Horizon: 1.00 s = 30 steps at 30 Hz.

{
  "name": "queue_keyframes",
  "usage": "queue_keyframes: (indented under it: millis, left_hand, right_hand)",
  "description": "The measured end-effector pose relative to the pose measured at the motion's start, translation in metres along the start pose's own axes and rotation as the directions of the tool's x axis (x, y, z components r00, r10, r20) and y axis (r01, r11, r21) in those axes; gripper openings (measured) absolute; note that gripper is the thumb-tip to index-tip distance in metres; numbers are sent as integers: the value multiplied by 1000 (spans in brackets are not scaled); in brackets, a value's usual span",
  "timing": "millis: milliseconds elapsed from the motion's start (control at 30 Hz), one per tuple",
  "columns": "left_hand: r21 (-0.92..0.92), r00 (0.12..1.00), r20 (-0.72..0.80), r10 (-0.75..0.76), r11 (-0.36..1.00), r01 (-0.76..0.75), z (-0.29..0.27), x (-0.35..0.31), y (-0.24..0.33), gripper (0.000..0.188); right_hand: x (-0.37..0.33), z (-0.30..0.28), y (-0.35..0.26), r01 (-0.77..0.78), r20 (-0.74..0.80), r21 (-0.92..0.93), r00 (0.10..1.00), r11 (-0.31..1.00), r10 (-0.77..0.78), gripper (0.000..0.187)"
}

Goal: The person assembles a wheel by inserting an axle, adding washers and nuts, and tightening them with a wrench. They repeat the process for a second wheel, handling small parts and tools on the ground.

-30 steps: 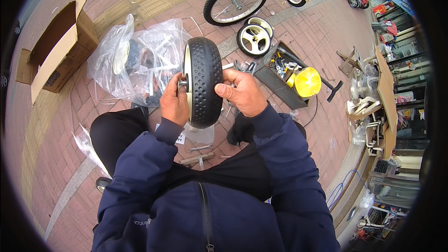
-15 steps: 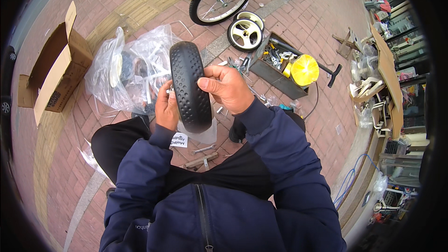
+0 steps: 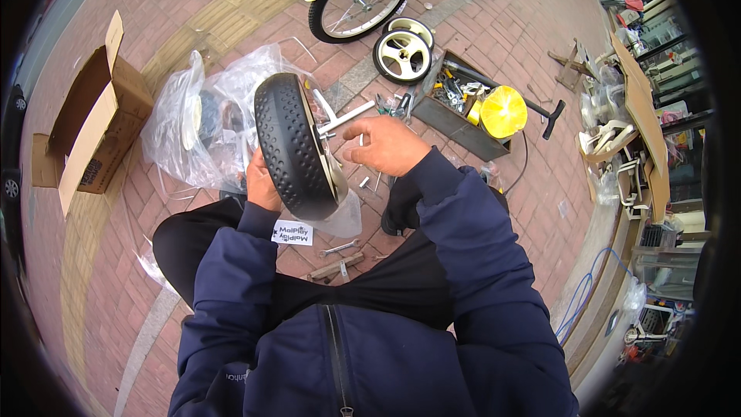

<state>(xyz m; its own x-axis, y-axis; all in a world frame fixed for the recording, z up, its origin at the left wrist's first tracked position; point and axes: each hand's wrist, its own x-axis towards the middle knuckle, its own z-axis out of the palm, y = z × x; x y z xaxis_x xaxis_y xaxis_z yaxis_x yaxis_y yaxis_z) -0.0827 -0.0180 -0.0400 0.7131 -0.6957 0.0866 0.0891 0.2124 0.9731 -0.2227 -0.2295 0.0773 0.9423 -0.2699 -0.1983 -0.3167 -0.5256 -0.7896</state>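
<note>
A small wheel with a black, dimpled tyre [image 3: 292, 143] is raised upright in front of me, tilted so that a strip of its cream rim shows on the right. My left hand [image 3: 262, 179] grips it from the left side, with most of the fingers hidden behind the tyre. Just right of the wheel, my right hand [image 3: 390, 145] is off the tyre, its fingers loosely bent and apart with nothing seen in them. White metal tubing [image 3: 347, 117] shows between the wheel and that hand; whether it joins the wheel I cannot tell.
Clear plastic wrapping [image 3: 174, 123] and an opened cardboard box [image 3: 116, 120] lie to the left. A toolbox [image 3: 463, 133] with a yellow disc [image 3: 503, 113] on it stands at right, near two cream wheels [image 3: 403, 55]. A spanner [image 3: 341, 248] lies by my legs; a cream tricycle [image 3: 363, 0] stands beyond.
My right hand has let go of the tyre and moved right. The wheel has shifted left and turned, showing its rim side and the white tubing.
</note>
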Motion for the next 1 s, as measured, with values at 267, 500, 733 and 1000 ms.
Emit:
queue_keyframes:
  millis: [267,500,733,1000]
  left_hand:
    - [-198,991,-79,-110,976,93,6,-6,5,53]
    - [-242,986,-141,-86,969,49,18,-10,12,53]
    - [-55,989,-136,-62,997,55,11,-6,14,30]
    - [339,989,55,135,929,-146,5,-9,15,34]
  right_hand:
    - [5,54,17,10,5,-249,1000,968,-9,35]
    - [4,53,4,-108,-46,-300,994,948,99,42]
    - [3,51,-2,-178,-68,-268,984,947,166,30]
    - [7,57,9,-149,-123,-188,984,971,127,26]
